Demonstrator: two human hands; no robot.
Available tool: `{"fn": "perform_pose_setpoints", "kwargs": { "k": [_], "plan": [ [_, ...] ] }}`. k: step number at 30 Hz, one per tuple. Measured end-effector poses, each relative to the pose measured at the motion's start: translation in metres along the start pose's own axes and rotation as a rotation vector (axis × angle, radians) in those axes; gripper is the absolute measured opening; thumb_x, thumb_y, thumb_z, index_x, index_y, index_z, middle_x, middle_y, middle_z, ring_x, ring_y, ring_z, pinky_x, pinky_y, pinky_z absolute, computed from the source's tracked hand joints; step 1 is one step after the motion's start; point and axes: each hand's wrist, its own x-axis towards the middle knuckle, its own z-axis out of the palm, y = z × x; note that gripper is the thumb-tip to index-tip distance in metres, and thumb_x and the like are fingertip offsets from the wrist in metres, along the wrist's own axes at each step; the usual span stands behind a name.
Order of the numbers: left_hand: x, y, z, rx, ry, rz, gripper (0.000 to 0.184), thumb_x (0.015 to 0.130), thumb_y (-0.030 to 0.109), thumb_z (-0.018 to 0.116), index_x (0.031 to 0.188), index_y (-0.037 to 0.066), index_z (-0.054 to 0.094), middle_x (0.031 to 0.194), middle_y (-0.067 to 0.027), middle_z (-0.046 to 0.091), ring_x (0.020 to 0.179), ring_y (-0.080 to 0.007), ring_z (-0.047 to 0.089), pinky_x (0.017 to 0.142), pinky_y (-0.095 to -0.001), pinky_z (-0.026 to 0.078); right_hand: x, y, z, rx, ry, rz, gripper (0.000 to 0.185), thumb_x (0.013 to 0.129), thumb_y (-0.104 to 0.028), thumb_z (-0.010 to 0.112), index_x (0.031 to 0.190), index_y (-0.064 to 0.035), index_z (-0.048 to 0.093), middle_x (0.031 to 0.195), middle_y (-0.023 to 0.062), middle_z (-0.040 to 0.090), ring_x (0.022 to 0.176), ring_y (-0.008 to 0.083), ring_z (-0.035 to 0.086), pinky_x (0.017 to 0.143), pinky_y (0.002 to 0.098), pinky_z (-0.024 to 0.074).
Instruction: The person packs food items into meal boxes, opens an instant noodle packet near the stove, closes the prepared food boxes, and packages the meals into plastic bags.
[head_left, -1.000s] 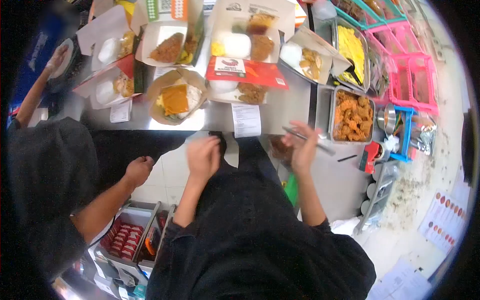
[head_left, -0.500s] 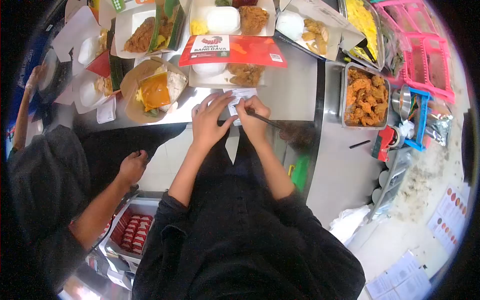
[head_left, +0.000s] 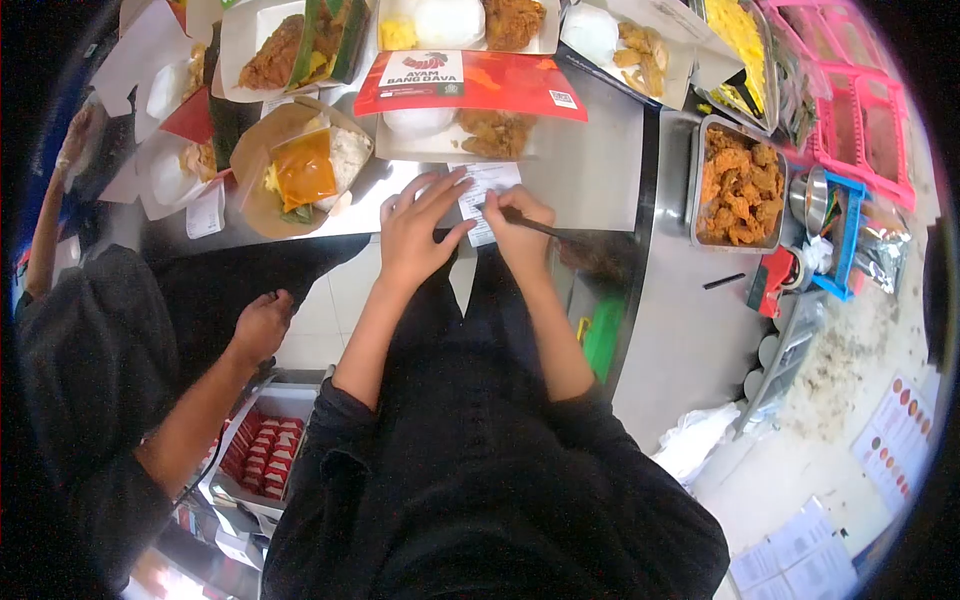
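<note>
A printed paper slip [head_left: 491, 178] lies at the front edge of the metal counter. My left hand [head_left: 418, 235] rests at its left side, fingers stretched and spread, fingertips on the paper. In my right hand [head_left: 522, 240] is a dark pen [head_left: 536, 227], its tip end hidden by the fingers, over the slip's right side. Just beyond the paper stands an open meal box [head_left: 455, 136] with rice and fried chicken, partly under a red printed lid [head_left: 510, 85]. Left of my hands sits an open brown box [head_left: 250, 160] with rice and an orange sauce packet [head_left: 306, 168].
More open meal boxes [head_left: 390, 50] line the back. A metal tray of fried chicken [head_left: 740, 185], a red tape dispenser [head_left: 768, 285] and pink baskets [head_left: 865, 130] are at right. A co-worker's hand [head_left: 262, 325] hangs at left, above a crate of red packets [head_left: 265, 458].
The view has shifted slightly, with the front boxes a little higher in it. More of the slip shows between my hands. The right hand still grips the pen.
</note>
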Motion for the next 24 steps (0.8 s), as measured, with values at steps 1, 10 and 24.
{"fn": "perform_pose_setpoints", "kwargs": {
  "k": [1, 10, 24],
  "plan": [
    [0.001, 0.000, 0.000, 0.005, 0.003, 0.001, 0.048, 0.069, 0.032, 0.067, 0.114, 0.023, 0.056, 0.125, 0.0076, 0.048, 0.112, -0.0183, 0.044, 0.086, -0.0376, 0.032, 0.000, 0.000, 0.000, -0.026, -0.019, -0.013, 0.020, 0.071, -0.009, 0.066, 0.059, -0.0022, 0.052, 0.052, 0.0060, 0.052, 0.046, 0.0119, 0.048, 0.046, 0.0259, 0.0389],
    [-0.001, -0.001, 0.001, 0.045, 0.006, 0.023, 0.046, 0.071, 0.031, 0.065, 0.115, 0.023, 0.056, 0.126, 0.0069, 0.047, 0.112, -0.0197, 0.044, 0.086, -0.0383, 0.032, 0.000, 0.003, -0.005, -0.042, -0.046, -0.080, 0.018, 0.071, -0.007, 0.065, 0.060, -0.0023, 0.052, 0.053, 0.0052, 0.051, 0.048, 0.0098, 0.048, 0.048, 0.0240, 0.0386],
    [0.018, 0.013, 0.011, 0.155, -0.082, 0.147, 0.047, 0.078, 0.040, 0.055, 0.122, 0.026, 0.049, 0.132, 0.0052, 0.041, 0.122, -0.0193, 0.036, 0.096, -0.0512, 0.022, 0.003, 0.004, -0.025, 0.367, 0.192, 0.128, 0.020, 0.081, -0.003, 0.056, 0.063, -0.0021, 0.047, 0.057, 0.0012, 0.054, 0.050, 0.0048, 0.049, 0.046, 0.0182, 0.0371]
  ]
}}
